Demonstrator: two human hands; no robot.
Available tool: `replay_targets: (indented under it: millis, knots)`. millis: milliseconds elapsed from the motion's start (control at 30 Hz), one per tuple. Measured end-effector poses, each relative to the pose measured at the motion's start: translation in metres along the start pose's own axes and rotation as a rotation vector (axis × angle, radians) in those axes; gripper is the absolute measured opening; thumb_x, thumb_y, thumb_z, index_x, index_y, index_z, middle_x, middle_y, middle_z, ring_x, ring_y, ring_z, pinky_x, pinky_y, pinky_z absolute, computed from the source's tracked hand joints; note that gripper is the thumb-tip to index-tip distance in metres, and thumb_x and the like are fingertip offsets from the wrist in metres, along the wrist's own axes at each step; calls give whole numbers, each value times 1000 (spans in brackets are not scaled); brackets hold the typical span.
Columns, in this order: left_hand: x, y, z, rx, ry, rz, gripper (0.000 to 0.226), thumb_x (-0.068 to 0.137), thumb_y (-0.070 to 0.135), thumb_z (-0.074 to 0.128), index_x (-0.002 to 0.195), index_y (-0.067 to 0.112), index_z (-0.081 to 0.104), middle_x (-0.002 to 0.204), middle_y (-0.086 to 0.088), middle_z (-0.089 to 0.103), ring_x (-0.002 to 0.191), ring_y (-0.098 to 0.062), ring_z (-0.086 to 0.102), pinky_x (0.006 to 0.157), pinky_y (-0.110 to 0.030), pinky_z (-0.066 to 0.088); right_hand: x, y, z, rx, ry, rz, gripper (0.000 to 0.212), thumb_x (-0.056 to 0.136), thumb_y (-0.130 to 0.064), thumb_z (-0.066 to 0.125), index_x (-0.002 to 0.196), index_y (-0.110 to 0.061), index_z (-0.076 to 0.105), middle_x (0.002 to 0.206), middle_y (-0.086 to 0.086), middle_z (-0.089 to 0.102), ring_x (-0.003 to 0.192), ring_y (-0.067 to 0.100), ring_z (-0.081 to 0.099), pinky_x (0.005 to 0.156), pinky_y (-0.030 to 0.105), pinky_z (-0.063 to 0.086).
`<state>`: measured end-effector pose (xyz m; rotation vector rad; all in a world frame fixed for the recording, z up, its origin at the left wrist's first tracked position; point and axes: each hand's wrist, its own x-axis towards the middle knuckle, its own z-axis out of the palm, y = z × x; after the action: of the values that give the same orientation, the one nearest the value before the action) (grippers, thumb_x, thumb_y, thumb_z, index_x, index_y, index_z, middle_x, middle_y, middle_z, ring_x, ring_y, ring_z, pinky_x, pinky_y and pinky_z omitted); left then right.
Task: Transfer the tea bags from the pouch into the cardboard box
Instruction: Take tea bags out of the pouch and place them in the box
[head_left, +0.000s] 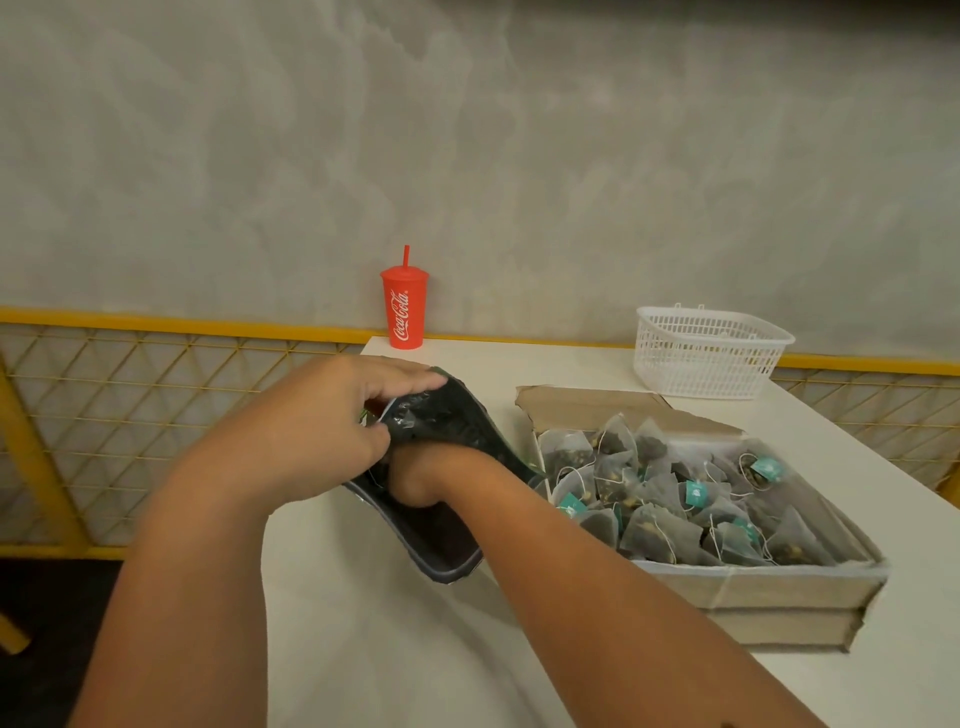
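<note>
Tea bags (665, 499): heaped in box (753, 590) on table (389, 654). Gripped pouch (452, 415) mouth with left hand (311, 431), beside box; reached inside with right hand (415, 480), fingers hidden, state untellable. Needed next: grab, withdraw, drop into box.

White table (363, 649). Far left corner: red plastic lidded cup with straw (404, 312). Far right: white plastic mesh basket (709, 353). Right, nearer: open brown cardboard box (753, 592) holding pyramid tea bags (654, 530). Black foil pouch (441, 551) just left of box; contact with table unclear.

Dark pouch (441, 415) beside cardboard box (753, 587) holding tea bags (660, 499)
</note>
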<state>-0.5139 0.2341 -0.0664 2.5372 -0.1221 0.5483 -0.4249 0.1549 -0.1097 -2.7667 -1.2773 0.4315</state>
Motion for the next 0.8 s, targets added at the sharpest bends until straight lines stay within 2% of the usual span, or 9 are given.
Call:
replay_targets:
  millis: [100, 233, 400, 467, 533, 667, 800]
  knots:
    - [1, 0, 3, -8, -20, 3, 65, 77, -10, 48, 115, 42, 56, 121, 28, 48, 117, 8, 40, 83, 5, 28, -3, -2, 1, 106, 27, 13, 36, 98, -10, 33, 132, -3, 43, 133, 19, 47, 121, 31, 45, 99, 36, 36]
    - [1, -1, 2, -10, 8, -2, 65, 76, -10, 50, 115, 42, 56, 123, 24, 50, 119, 5, 42, 92, -8, 28, -18, 1, 4, 202, 149, 39, 31, 96, -10, 39, 122, -4, 54, 116, 16, 59, 103, 28, 57, 87, 33, 45]
    - [3, 1, 4, 16, 15, -13, 64, 76, -10, 50, 117, 40, 56, 117, 28, 48, 114, 8, 41, 85, -2, 28, -44, 7, 7, 259, 299, 24, 29, 92, -11, 48, 116, -15, 64, 114, 9, 64, 101, 24, 59, 83, 28, 46]
    - [3, 3, 5, 22, 14, -14, 64, 76, -10, 50, 117, 39, 57, 117, 28, 48, 113, 7, 42, 85, -3, 29, -60, 10, 9, 314, 381, 2, 24, 93, -18, 50, 109, -15, 67, 102, 8, 67, 91, 22, 60, 76, 27, 47]
    - [3, 3, 6, 26, 19, -18, 63, 77, -9, 49, 116, 39, 57, 117, 27, 49, 111, 7, 42, 82, -2, 30, -76, 14, 7, 367, 430, -26, 22, 93, -23, 52, 103, -14, 69, 88, 7, 65, 78, 19, 56, 65, 23, 41]
    - [3, 7, 6, 35, 20, -29, 60, 78, -9, 50, 116, 37, 58, 116, 28, 47, 108, 8, 41, 76, 3, 29, -102, 21, -2, 404, 476, -44, 17, 90, -17, 55, 93, -16, 72, 90, 2, 68, 77, 13, 58, 65, 20, 44]
    - [3, 10, 7, 66, 0, -27, 61, 77, -9, 51, 117, 36, 58, 119, 25, 49, 111, 5, 42, 80, -1, 30, -128, 34, -20, 452, 544, -27, 16, 86, -12, 59, 83, -22, 72, 68, -15, 59, 61, 0, 53, 52, 7, 40]
